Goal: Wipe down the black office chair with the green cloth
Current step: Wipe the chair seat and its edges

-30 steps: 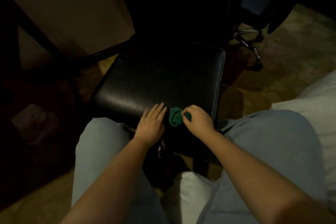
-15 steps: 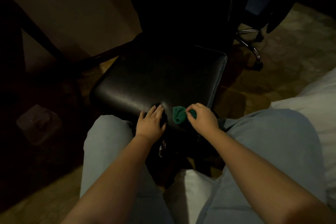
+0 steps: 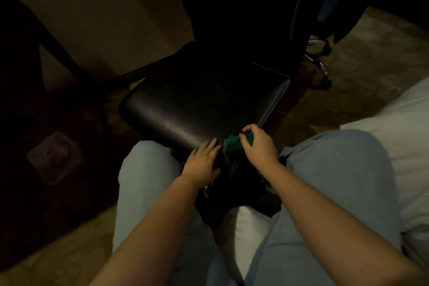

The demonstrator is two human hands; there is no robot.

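Upholstery, smooth, black and leather-like, is covering the squarish padded seat of the black office chair (image 3: 204, 104), and it is catching a dull sheen along its rounded front edge. The backrest is rising behind it into shadow, too dark to make out any detail.

The green cloth (image 3: 232, 145) is sitting bunched into a small soft wad at the seat's front edge, near the front right corner. The right hand (image 3: 261, 147) is gripping it, fingers curled down over the crumpled fabric and thumb closing in from the side, so only the cloth's left part is showing.

The left hand (image 3: 202, 161) is lying flat just beside the cloth, fingers straight and close together, pressing on the front lip of the seat and holding nothing. The two hands are nearly touching, with the cloth between them.

Both bare forearms are reaching out over knees in pale blue trousers (image 3: 144, 181), which are flanking the chair's front. White, puffy bedding (image 3: 399, 146) is bulging in at the right. A curved chrome base (image 3: 319, 65) with casters is showing behind the chair on the mottled floor (image 3: 371, 76). A blurred boxy translucent container (image 3: 54, 158) is sitting in the dark at the left.
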